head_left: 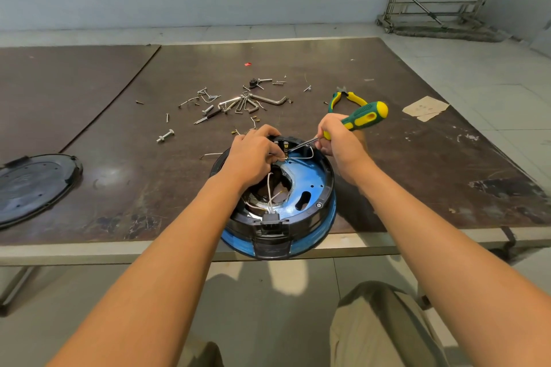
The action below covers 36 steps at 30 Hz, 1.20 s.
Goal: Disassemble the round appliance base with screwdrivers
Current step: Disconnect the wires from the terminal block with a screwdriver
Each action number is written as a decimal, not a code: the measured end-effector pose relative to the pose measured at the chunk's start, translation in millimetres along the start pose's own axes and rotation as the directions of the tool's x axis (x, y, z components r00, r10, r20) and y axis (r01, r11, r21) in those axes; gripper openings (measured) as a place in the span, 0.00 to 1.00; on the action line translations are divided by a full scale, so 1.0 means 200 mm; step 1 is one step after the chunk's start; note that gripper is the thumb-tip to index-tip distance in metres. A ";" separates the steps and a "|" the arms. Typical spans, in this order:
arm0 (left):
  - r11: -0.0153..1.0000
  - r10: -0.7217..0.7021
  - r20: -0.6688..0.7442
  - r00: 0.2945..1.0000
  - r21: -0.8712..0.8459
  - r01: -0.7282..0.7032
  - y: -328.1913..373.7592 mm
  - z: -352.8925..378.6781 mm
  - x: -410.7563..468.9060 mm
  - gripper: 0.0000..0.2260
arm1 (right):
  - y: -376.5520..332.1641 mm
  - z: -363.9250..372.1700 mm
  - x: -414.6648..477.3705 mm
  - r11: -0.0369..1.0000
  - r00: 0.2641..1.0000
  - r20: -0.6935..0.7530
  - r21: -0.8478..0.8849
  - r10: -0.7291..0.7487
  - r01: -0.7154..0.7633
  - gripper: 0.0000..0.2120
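Right hand [343, 144] gripping screwdriver [364, 116], left hand [253, 155] pinching wire [312, 154] inside round base [317, 188]

Both forearms extended forward; left grip [253, 155] curled, perhaps pinching wire [312, 152]; right grip [340, 140] clasps screwdriver [365, 116].

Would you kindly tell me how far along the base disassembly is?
Done: the black cover lies aside on the table, with loose screws beyond the round base. In hand: the right hand grips the screwdriver, tip at the far inner rim, while the left hand pinches a white wire there. Left: the blue inner plate is still seated, one rim screw in place.
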<state>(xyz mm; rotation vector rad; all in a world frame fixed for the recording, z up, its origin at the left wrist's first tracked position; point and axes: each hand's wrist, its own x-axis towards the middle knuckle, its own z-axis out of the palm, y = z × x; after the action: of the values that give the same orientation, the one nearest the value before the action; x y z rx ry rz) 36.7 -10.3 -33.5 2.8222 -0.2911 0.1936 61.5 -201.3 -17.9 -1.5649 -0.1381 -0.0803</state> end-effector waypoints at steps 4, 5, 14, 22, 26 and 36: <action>1.000 -0.003 0.002 1.000 0.001 0.003 0.00 0.01 0.00 0.15 | 0.00 0.00 0.04 0.995 0.996 -0.023 0.045 0.091 -0.090 0.17; 1.000 -0.004 0.003 1.000 0.001 0.004 0.00 0.01 0.00 0.15 | 0.00 0.00 0.05 0.994 0.995 -0.022 0.044 0.098 -0.097 0.18; 1.000 -0.013 0.001 1.000 -0.003 0.013 0.00 -0.01 0.00 0.14 | 0.09 -0.09 -0.10 0.878 0.887 0.285 -0.215 -0.363 0.429 0.12; 1.000 -0.002 0.006 1.000 0.002 0.002 0.01 -0.02 -0.01 0.13 | 0.03 -0.05 -0.08 0.816 0.851 0.420 -0.337 -0.316 0.470 0.11; 1.000 -0.007 0.012 1.000 -0.013 0.008 0.01 -0.02 -0.01 0.13 | 0.01 -0.01 -0.03 0.899 0.909 0.316 -0.254 -0.272 0.358 0.14; 1.000 0.000 0.013 1.000 -0.014 0.000 0.01 -0.02 0.00 0.14 | 0.05 -0.01 -0.01 0.972 0.966 0.174 -0.106 -0.190 0.210 0.13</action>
<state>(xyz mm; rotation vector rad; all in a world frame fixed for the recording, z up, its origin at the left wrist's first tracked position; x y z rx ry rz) 35.6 -10.1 -29.8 2.8106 -0.2937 0.1726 61.6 -203.7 -29.0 -1.6768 -0.4280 -0.1219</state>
